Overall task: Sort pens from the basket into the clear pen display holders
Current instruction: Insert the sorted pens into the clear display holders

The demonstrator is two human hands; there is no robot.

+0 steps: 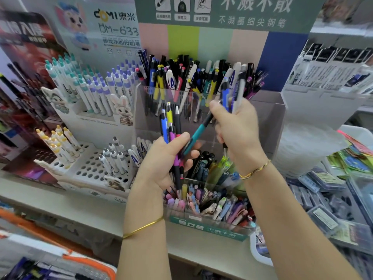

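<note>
**A:** So, what's each hand got?

**B:** The left hand (167, 158) is curled round a bunch of slim plastic click pens (171, 126) in blue, yellow, black and purple, tips down. The right hand (238, 128) fists a second bundle of blue-and-white pens (232, 91) poking up. A teal pen with a dark grip (198, 132) slants between the two hands. Honestly can't tell which one really holds it.

**A:** And where's all that?

**B:** Right in front of the clear tiered acrylic pen holder (141, 118). Its top tier is crammed with mixed dark pens (191, 77), and the front tier has pastel pens (201, 201). There's a thin gold bangle (143, 227) on the left wrist. To the left is a white rack with round holes (90, 168), carrying white pens with purple caps (113, 83).
</note>
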